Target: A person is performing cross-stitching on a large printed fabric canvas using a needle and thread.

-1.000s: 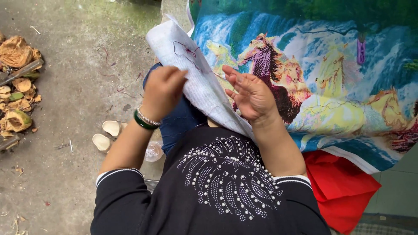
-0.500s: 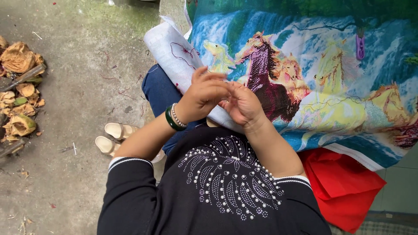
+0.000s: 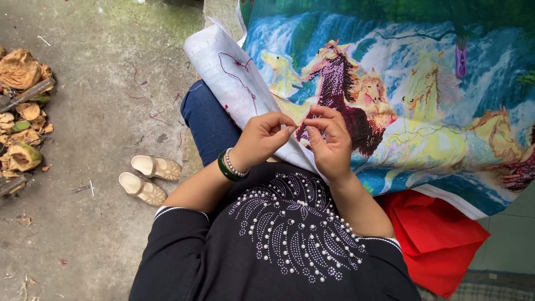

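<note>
A large cross-stitch cloth [image 3: 423,95] with horses and a waterfall lies over my lap, its white back edge [image 3: 223,72] folded over at the left with dark red thread showing. My left hand [image 3: 262,139] and my right hand [image 3: 330,142] meet over the cloth's lower edge, fingertips pinched close together. Something thin seems held between them, likely a needle or thread, too small to tell. My left wrist wears a green bangle and a bead bracelet [image 3: 229,165].
A red cloth [image 3: 440,239] lies under the embroidery at the right. A pair of beige sandals [image 3: 146,178] stands on the concrete floor [image 3: 95,128] at the left. Dry husks and leaves [image 3: 22,111] are piled at the far left edge.
My left hand has come off the folded white edge and moved right to meet my right hand. Both hands now pinch together over the cloth.
</note>
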